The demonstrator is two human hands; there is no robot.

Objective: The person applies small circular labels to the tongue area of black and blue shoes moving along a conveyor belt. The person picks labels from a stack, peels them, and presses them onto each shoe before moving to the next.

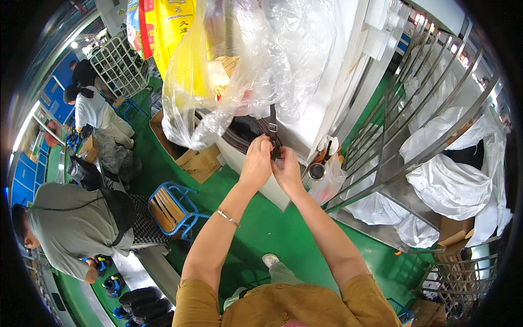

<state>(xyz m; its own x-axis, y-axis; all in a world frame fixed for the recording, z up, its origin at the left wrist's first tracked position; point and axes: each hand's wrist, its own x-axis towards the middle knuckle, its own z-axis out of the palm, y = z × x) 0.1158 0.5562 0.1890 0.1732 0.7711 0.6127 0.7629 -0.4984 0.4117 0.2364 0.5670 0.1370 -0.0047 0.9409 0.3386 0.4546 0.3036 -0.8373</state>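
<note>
Here a dark strap (273,126) with a metal buckle is pinched between both hands at the near edge of a white bin, under clear plastic sheeting (256,60). The left hand (257,162) and right hand (285,170) are both clamped on its lower end. Seemingly it is being drawn out; a steady upward pull is called for.

Single head view, looking steeply down, close over both hands (272,163).
</note>
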